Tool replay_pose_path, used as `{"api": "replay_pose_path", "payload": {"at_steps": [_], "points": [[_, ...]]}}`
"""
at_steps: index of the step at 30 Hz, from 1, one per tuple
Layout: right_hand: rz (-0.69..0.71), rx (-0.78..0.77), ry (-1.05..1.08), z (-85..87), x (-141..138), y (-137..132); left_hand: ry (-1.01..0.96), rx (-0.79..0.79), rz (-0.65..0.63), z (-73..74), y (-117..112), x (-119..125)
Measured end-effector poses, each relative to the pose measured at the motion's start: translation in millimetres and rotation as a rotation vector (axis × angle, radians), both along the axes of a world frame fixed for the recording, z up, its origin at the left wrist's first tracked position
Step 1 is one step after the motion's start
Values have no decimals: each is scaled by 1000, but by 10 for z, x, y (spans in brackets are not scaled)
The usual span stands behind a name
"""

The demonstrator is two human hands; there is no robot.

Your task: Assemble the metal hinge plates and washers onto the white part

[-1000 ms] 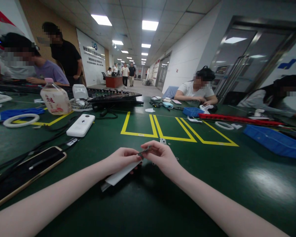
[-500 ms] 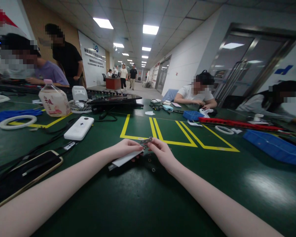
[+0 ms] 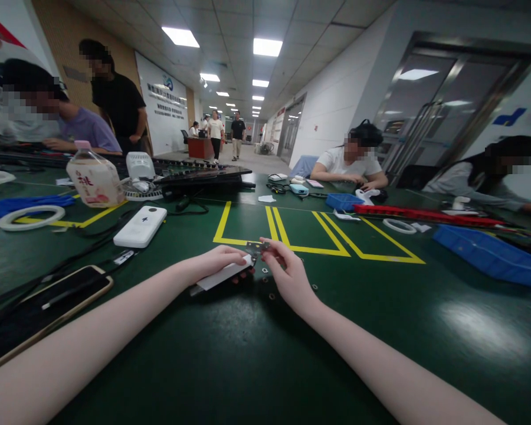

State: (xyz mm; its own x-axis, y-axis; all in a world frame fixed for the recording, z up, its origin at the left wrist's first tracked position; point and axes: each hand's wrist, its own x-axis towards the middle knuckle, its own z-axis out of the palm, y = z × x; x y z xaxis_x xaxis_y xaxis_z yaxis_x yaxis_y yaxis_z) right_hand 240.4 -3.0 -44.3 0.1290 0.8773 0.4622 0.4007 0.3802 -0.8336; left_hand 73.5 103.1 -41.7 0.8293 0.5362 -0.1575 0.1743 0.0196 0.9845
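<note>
My left hand is closed around a long white strip with a grey end sticking out toward me. At the strip's far end is a small dark metal plate with holes. The thumb and fingertips of my right hand pinch this plate by its right side. Whether plate and strip are joined, I cannot tell. Several small metal rings, like nuts or washers, lie on the green table around my right hand, among them one ring below the fingers and another beside the wrist.
To the left are a white power bank, a phone, black cables, a tape roll and a drink bottle. Yellow tape outlines lie ahead. A blue tray stands at right. Other people sit around the table.
The small metal plate has turned, so more of its holed face shows. My right fingers have shifted along it and lifted a little. The camera view has moved slightly.
</note>
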Motion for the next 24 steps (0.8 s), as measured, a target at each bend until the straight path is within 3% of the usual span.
{"api": "replay_pose_path", "payload": {"at_steps": [6, 12, 19, 24], "points": [[-127, 111, -34, -55, -20, -41, -29, 14, -3, -45, 10, 7], [-80, 151, -165, -28, 5, -54, -38, 9, 7, -61, 7, -1], [-133, 245, -195, -24, 41, -52, -10, -79, -29, -87, 50, 29], [-25, 303, -304, -41, 20, -60, -12, -109, -75, -34, -2, -6]]}}
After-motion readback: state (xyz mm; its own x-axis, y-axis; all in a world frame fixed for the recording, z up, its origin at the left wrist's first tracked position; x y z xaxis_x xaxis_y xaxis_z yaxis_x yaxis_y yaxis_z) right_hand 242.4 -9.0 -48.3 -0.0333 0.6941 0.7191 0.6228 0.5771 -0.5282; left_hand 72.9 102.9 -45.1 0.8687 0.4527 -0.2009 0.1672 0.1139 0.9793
